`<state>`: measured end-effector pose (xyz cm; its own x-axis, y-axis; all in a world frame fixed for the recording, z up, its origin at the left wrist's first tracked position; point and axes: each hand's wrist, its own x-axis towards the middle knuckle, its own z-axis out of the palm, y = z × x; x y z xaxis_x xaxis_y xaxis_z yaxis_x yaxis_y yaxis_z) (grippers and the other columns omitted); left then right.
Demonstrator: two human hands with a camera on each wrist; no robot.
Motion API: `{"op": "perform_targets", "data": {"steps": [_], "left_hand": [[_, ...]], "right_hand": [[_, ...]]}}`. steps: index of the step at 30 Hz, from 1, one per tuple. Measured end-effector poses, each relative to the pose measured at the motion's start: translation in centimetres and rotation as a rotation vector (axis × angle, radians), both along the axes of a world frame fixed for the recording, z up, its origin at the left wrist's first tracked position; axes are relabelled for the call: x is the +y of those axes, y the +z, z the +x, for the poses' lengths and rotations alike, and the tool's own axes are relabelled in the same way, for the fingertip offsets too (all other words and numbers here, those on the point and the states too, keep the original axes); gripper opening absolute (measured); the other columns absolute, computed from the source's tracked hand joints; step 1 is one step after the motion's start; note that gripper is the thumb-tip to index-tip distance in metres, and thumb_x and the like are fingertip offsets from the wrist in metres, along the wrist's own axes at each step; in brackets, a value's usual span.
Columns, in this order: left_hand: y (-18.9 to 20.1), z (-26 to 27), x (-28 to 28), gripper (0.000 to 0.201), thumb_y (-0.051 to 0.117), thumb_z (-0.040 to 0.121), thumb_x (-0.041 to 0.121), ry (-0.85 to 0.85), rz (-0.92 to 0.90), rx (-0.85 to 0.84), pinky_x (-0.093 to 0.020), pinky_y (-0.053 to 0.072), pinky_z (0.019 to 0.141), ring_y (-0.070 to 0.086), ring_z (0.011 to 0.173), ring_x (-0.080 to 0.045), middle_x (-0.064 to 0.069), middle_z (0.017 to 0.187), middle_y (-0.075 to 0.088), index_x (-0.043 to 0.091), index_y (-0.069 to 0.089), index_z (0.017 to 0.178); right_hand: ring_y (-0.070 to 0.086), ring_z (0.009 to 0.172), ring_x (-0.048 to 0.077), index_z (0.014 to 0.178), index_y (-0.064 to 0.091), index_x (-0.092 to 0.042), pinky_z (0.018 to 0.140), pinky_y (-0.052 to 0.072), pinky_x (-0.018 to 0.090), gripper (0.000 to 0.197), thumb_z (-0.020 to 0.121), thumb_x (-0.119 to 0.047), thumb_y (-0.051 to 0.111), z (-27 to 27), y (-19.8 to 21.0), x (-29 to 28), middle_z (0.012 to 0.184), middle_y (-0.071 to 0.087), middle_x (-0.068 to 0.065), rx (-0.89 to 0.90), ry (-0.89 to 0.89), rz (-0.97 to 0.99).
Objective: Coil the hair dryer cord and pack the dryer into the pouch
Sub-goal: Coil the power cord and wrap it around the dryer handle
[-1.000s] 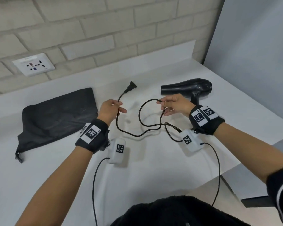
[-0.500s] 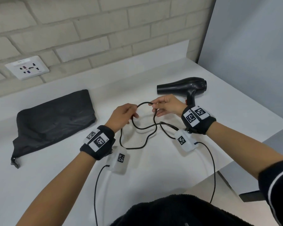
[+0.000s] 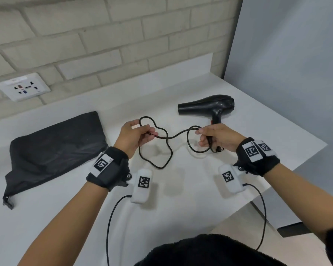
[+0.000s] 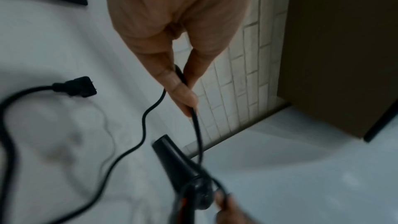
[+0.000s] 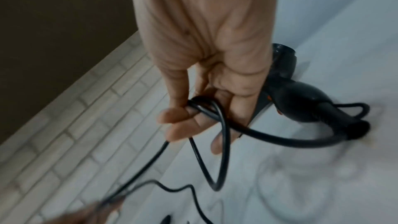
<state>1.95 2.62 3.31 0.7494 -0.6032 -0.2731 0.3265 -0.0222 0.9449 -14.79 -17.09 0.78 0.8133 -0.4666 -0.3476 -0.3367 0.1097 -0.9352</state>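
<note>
The black hair dryer [image 3: 206,105] lies on the white table [image 3: 181,189], nozzle to the left. Its black cord [image 3: 167,139] runs in loose loops between my hands. My right hand [image 3: 200,137] holds gathered loops of cord [image 5: 221,142] just in front of the dryer's handle [image 5: 301,101]. My left hand [image 3: 150,134] pinches the cord [image 4: 183,81] between thumb and fingers, held above the table. The plug [image 4: 79,87] lies on the table in the left wrist view. The dark pouch [image 3: 54,148] lies flat at the left, apart from both hands.
A wall socket [image 3: 23,87] sits in the brick wall behind the table. A grey panel [image 3: 286,73] stands at the right. The table edge [image 3: 277,179] runs diagonally under my right forearm. Wrist camera cables [image 3: 112,217] hang toward me.
My hands were close together half a second ago and have drawn apart. The left hand moved left along the cord; the right moved right with a loop toward the dryer handle.
</note>
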Motion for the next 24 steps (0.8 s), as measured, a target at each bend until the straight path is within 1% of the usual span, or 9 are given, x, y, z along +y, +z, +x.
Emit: {"op": "perform_targets", "data": {"steps": [3,6,10,12,14,17,19,21,24], "left_hand": [[-1.3,-0.6,0.5,0.035,0.050,0.089,-0.005,0.001,0.098,-0.166,-0.016,0.054,0.052,0.067,0.051,-0.011,-0.014,0.077,0.060,0.014,0.038,0.116],[-2.8,-1.2,0.9,0.010,0.049,0.094,0.016,-0.175,0.417,-0.500,-0.024,0.055,0.059,0.067,0.058,-0.020,-0.014,0.078,0.064,0.013,0.058,0.091],[-3.1,-1.6,1.2,0.033,0.041,0.094,0.041,-0.439,0.952,-0.982,-0.030,0.044,0.077,0.058,0.086,-0.024,-0.006,0.084,0.064,0.018,0.064,0.097],[-2.5,-1.6,0.8,0.031,0.046,0.092,0.040,-0.396,1.012,-1.199,-0.033,0.041,0.082,0.052,0.102,-0.027,-0.010,0.103,0.060,0.020,0.066,0.104],[-1.7,-1.6,-0.1,0.029,0.051,0.090,0.035,-0.375,0.890,-1.349,-0.035,0.039,0.088,0.047,0.110,-0.027,-0.010,0.115,0.053,0.020,0.065,0.111],[-1.2,-2.2,-2.4,0.038,0.058,0.088,0.024,-0.446,0.528,-1.199,-0.028,0.034,0.100,0.047,0.120,-0.021,-0.007,0.129,0.051,0.018,0.056,0.126],[-1.4,-2.9,-4.2,0.046,0.061,0.086,0.018,-0.562,0.432,-1.005,-0.023,0.035,0.099,0.049,0.120,-0.016,-0.003,0.131,0.054,0.019,0.050,0.131],[-1.9,-3.7,-5.7,0.042,0.062,0.084,0.012,-0.648,0.411,-0.926,-0.021,0.040,0.092,0.055,0.109,-0.014,-0.003,0.121,0.061,0.016,0.055,0.125],[-2.1,-3.6,-6.7,0.015,0.062,0.083,0.009,-0.607,0.367,-0.919,-0.022,0.041,0.076,0.057,0.077,-0.011,-0.004,0.085,0.065,0.007,0.065,0.097]], "right_hand": [[0.060,0.053,0.007,0.100,0.063,-0.006,0.075,0.054,0.026,0.020,0.094,-0.019,0.049,0.2,0.0,-0.8,0.056,0.057,-0.007,-0.054,-0.021,0.213],[0.053,0.048,0.005,0.103,0.061,-0.003,0.064,0.057,0.023,0.024,0.096,-0.019,0.044,0.6,0.1,-0.8,0.056,0.054,-0.006,-0.068,-0.019,0.345],[0.046,0.045,0.005,0.103,0.062,-0.004,0.054,0.048,0.019,0.026,0.097,-0.020,0.041,0.8,0.4,-0.7,0.057,0.052,-0.007,-0.041,0.019,0.360],[0.047,0.045,0.005,0.100,0.062,-0.005,0.048,0.044,0.017,0.025,0.097,-0.019,0.041,0.7,0.7,-0.4,0.057,0.053,-0.007,-0.001,0.053,0.341],[0.051,0.048,0.005,0.094,0.063,-0.008,0.040,0.039,0.014,0.024,0.096,-0.019,0.042,0.7,1.0,-0.2,0.057,0.057,-0.007,0.055,0.098,0.297],[0.058,0.051,0.005,0.091,0.065,-0.014,0.040,0.030,0.013,0.023,0.095,-0.022,0.044,1.0,1.3,0.0,0.061,0.065,-0.007,0.137,0.203,0.204],[0.059,0.052,0.003,0.092,0.065,-0.015,0.043,0.031,0.014,0.023,0.095,-0.022,0.043,1.1,1.5,0.0,0.061,0.068,-0.008,0.166,0.244,0.172],[0.060,0.053,0.003,0.095,0.064,-0.014,0.045,0.035,0.014,0.024,0.096,-0.020,0.041,1.1,1.9,0.0,0.062,0.069,-0.007,0.150,0.269,0.167],[0.068,0.059,0.007,0.094,0.062,-0.007,0.056,0.054,0.017,0.026,0.097,-0.014,0.037,0.9,2.2,-0.2,0.067,0.073,-0.001,0.071,0.225,0.249]]}}
